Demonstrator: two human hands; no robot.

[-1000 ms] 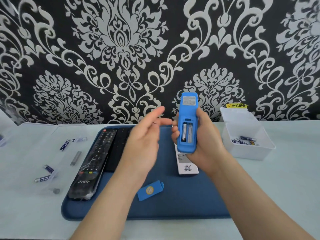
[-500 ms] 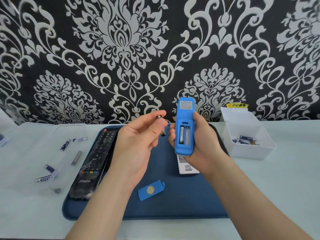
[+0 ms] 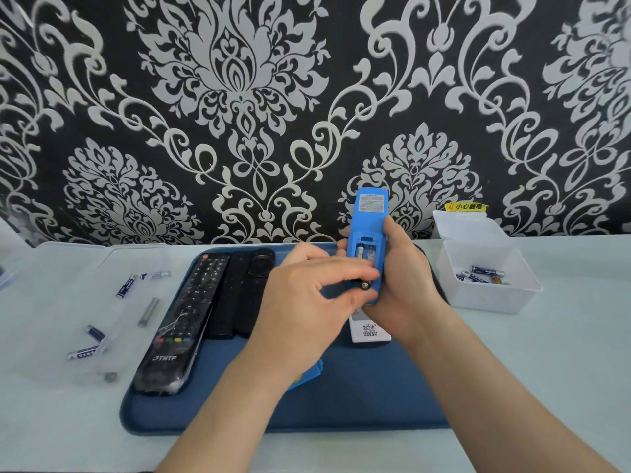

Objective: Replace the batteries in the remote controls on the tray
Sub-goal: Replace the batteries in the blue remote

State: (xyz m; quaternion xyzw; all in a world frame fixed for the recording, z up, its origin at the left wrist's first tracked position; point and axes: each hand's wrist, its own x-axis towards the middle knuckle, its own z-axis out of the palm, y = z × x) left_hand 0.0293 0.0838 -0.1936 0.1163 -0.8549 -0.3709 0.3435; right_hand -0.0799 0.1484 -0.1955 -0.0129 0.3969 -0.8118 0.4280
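the right hand grips the blue remote upright over the tray, compartment open, while the left hand pinches a battery at its lower end — pushed in skewed, it may pop from the pinch and roll across the tray.

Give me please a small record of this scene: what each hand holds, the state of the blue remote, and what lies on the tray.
right grip: holds the blue remote upright, its back toward the camera
left grip: pinches a battery at the remote's lower end
battery compartment: open, cover off
blue cover: lies on the tray, partly hidden
other remotes: black remotes and a white remote on the tray
white box: right of the tray, holds loose batteries
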